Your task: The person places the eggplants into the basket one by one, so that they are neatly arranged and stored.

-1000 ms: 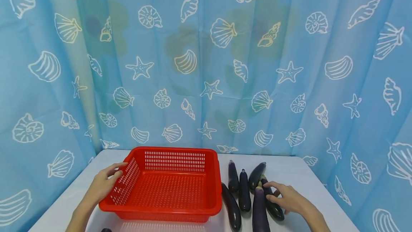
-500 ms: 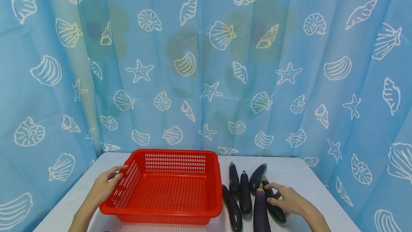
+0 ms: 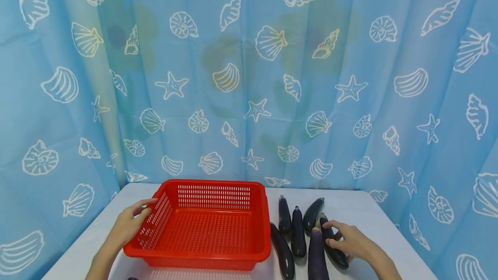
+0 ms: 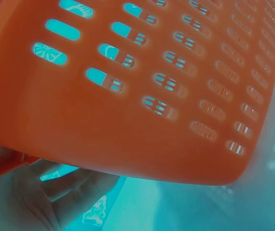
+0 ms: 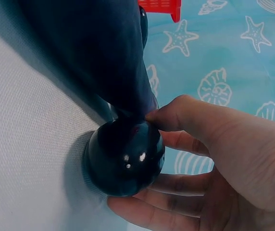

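Observation:
On the left, my left hand (image 3: 130,224) holds the side rim of a red plastic basket (image 3: 194,255). Seen from the left wrist, the fingers pass behind the slotted basket wall (image 4: 94,130), partly hidden by it. Over on the right, my right hand (image 3: 353,242) grips the rightmost eggplant (image 3: 337,257), which lies on the table. In the right wrist view its glossy rounded end (image 5: 123,161) sits between thumb and fingers. A larger purple eggplant (image 3: 317,257) lies right against it, the thumb tip close to both.
Several more dark eggplants (image 3: 298,237) lie between the basket and the right hand. The white table (image 3: 350,202) ends at a blue shell-patterned curtain (image 3: 249,77). A white tray-like surface (image 3: 194,275) shows below the basket. A small dark tip (image 3: 132,278) shows at the bottom edge.
The whole view shifts slightly as the head moves. Both hands stay where they were, on the basket rim and the eggplant.

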Available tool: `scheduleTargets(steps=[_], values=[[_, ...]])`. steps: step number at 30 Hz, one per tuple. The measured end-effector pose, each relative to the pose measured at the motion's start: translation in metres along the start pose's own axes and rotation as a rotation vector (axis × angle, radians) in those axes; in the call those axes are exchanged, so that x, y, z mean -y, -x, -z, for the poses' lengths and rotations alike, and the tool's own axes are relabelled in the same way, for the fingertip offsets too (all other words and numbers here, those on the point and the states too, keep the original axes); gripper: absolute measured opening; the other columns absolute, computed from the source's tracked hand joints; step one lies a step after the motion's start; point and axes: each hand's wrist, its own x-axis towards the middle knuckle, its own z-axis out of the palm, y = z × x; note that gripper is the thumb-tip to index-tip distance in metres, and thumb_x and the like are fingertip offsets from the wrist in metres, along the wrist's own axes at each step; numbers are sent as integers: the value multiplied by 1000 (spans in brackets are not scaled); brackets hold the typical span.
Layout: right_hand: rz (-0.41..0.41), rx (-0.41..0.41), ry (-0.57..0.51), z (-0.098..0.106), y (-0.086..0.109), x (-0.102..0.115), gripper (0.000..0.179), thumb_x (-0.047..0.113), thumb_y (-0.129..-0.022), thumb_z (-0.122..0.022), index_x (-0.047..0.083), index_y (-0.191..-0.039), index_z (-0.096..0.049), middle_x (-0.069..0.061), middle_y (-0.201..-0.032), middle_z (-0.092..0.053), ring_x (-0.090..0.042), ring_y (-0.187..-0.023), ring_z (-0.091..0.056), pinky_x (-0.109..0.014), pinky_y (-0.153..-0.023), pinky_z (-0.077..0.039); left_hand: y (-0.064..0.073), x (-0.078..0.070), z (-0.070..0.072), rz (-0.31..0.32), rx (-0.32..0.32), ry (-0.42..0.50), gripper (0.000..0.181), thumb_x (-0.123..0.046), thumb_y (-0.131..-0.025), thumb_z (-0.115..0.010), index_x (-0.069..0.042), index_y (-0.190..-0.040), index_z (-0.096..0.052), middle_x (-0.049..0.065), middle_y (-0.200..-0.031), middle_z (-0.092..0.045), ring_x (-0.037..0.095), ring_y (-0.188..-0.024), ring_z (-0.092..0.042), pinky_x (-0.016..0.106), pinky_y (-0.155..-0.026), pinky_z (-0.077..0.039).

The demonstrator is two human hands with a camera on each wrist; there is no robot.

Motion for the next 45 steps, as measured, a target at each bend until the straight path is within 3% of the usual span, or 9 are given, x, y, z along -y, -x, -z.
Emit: scheduleTargets(steps=[6, 16, 24, 32, 45], values=[[43, 10, -1, 1, 1, -1, 49, 24, -90, -68, 6, -132, -54, -10, -92, -68, -19, -70, -65, -35, -44, -55, 0, 2, 1, -12, -1, -13, 43, -19, -101, -48, -9, -143, -49, 31, -143, -48, 50, -122, -54, 46, -81, -60], [-13, -37, 16, 3, 0, 0, 47, 21, -88, -70, 9, -131, -56, -9, -92, -69, -20, -75, -66, -34, -45, -56, -1, 2, -1, -3, -7, -3, 44, -18, -101, -49, -10, -144, -49, 30, -144, -47, 49, -122, -54, 45, -81, -61], [44, -33, 4, 8, 4, 1, 49, 22, -89, -69, 6, -133, -53, -10, -92, -68, -20, -74, -65, -35, -45, -55, -2, 5, -1, -7, -11, -5, 43, -18, -101, -48, -10, -143, -49, 30, -142, -49, 48, -120, -56, 45, -80, -61], [-29, -90, 10, 12, 7, 4, 48, 22, -87, -71, 10, -131, -55, -8, -91, -68, -20, -77, -66, -34, -47, -57, -2, 3, -1, -6, -7, -3, 44, -18, -101, -48, -10, -144, -49, 30, -142, -48, 49, -122, -54, 46, -81, -61], [84, -73, -7, 24, 14, 10, 51, 25, -91, -67, 5, -135, -51, -13, -96, -70, -20, -73, -67, -34, -46, -56, -1, 2, -1, 0, -4, 17, 44, -19, -100, -50, -11, -144, -49, 30, -143, -48, 48, -120, -56, 43, -78, -61]])
